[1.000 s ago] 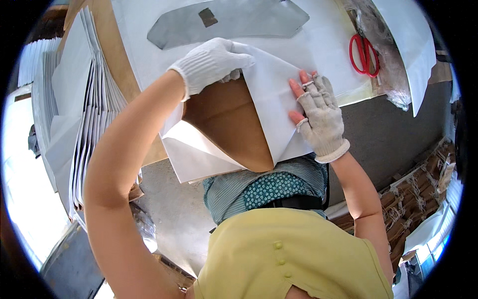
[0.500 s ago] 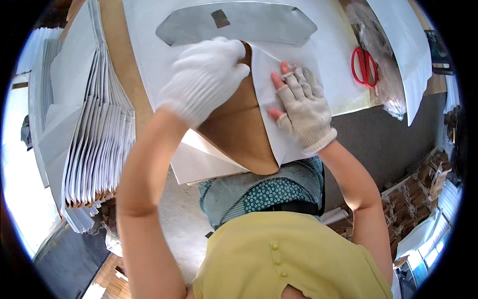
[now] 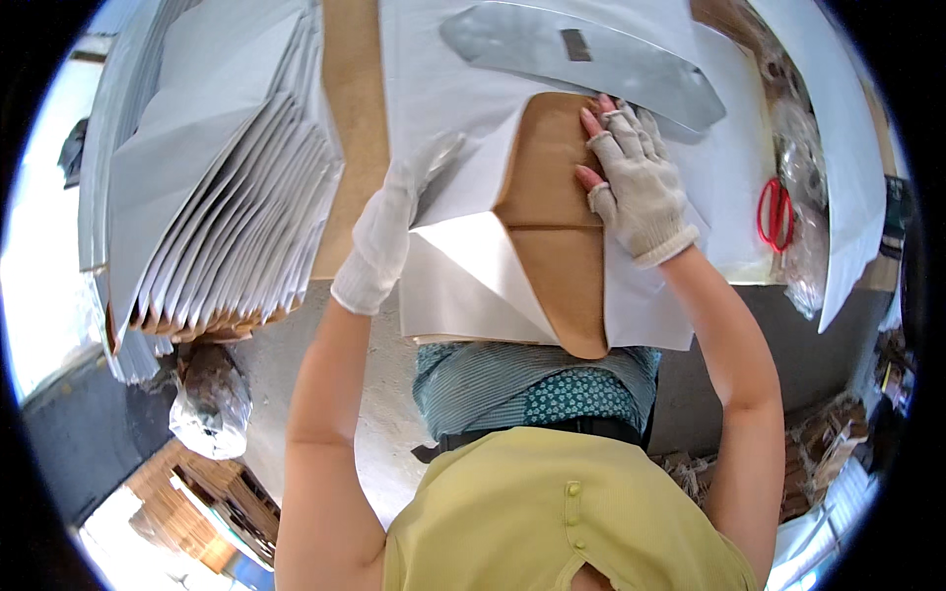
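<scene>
A sheet-like paper bag, white outside and brown inside (image 3: 557,177), lies spread on the table before me, its brown part showing as a long pointed shape with a crease across it. My right hand (image 3: 642,187), in a knitted glove with bare fingertips, presses flat on its right side, fingers spread. At the bag's left side is my left hand (image 3: 394,222) in a white glove, slightly blurred, its fingers stretched out along the white paper. It appears to hold nothing. Just beyond the bag lies a grey flat plate (image 3: 581,61) with angled ends and a dark patch.
To the left stands a thick fanned stack of folded white paper bags (image 3: 232,212) with brown edges. Red-handled scissors (image 3: 776,214) lie at the right beside crumpled clear plastic (image 3: 806,227). A tied plastic bag (image 3: 212,404) sits low on the left.
My left hand has drawn back leftward off the brown part, which now lies wider and flatter. My right hand stays on the right side. The whole view has shifted.
</scene>
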The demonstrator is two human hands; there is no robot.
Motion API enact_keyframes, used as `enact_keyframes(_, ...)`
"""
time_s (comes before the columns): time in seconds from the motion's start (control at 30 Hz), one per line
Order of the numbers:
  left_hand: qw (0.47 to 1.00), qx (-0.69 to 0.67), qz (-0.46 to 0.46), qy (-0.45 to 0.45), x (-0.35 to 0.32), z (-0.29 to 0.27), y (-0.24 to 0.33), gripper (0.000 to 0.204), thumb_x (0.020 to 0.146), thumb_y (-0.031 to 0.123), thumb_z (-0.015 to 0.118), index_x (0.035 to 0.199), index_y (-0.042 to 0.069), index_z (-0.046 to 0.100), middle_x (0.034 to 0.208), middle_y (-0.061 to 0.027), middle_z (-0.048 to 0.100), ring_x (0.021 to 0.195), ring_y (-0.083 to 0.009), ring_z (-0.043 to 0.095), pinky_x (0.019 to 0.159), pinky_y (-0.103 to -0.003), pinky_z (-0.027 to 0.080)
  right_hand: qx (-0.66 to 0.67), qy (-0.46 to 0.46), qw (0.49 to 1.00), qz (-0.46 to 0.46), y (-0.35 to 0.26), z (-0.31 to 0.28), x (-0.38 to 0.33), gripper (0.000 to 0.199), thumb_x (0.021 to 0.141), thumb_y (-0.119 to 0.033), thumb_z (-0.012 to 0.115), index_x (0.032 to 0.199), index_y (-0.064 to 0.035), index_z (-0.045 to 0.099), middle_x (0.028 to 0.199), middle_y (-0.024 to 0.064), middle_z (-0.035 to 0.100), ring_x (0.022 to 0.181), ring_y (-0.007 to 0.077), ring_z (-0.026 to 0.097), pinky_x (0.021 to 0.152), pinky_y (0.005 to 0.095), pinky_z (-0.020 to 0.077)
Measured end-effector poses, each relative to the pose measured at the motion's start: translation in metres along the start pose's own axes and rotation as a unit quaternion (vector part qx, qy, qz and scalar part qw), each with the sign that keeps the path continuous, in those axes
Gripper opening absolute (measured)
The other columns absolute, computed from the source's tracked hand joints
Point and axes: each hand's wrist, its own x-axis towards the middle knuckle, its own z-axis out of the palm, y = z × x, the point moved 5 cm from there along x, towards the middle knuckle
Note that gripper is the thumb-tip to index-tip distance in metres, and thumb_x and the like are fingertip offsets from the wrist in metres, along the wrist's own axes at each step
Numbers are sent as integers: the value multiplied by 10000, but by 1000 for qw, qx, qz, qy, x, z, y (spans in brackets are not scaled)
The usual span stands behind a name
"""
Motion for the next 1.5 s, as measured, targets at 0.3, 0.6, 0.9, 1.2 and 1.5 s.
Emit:
enact_keyframes(0.3, 999, 37, 34, -18, 4, -8, 8, 706, 1138, 514, 280, 1521, -43, 483, 1509, -236, 557, 1480, -364, 449, 1267, -437, 312, 462, -169, 853, 172, -111, 71, 26, 495, 893, -325, 741, 1302, -60, 654, 1384, 175, 628, 1352, 366, 547, 1169, 438, 416)
enact_keyframes(0.6, 922, 336, 152, 119, -3, 16, -14, 745, 1092, 614, 301, 1510, 40, 526, 1484, -246, 560, 1434, -479, 459, 1239, -500, 323, 153, -25, 985, -69, -88, -56, 41, 361, 814, -56, 686, 1172, -56, 733, 1230, 126, 694, 1227, 340, 624, 1073, 445, 493)
enact_keyframes(0.9, 822, 518, 184, 148, 1, 31, -12, 772, 1093, 605, 279, 1569, 14, 421, 1592, -241, 453, 1498, -438, 396, 1292, -526, 209, 146, -29, 977, -155, -63, -34, -77, 370, 707, -127, 696, 1071, -83, 746, 1295, 102, 688, 1333, 316, 586, 1181, 470, 439)
enact_keyframes(1.2, 748, 651, 107, 75, 19, 65, -15, 747, 1076, 506, 419, 1632, 21, 303, 1679, -224, 332, 1575, -399, 269, 1317, -505, 121, 349, -90, 889, -281, -86, -14, -79, 265, 652, -195, 697, 891, -85, 724, 1197, 42, 714, 1326, 275, 595, 1191, 472, 445)
enact_keyframes(1.5, 780, 604, 163, 25, 24, 79, -1, 843, 994, 502, 596, 1609, -11, 334, 1662, -258, 346, 1565, -418, 290, 1299, -510, 207, 31, 84, 996, -27, -9, -39, -54, 362, 780, -259, 743, 1089, -72, 757, 1409, 130, 642, 1385, 352, 547, 1202, 489, 415)
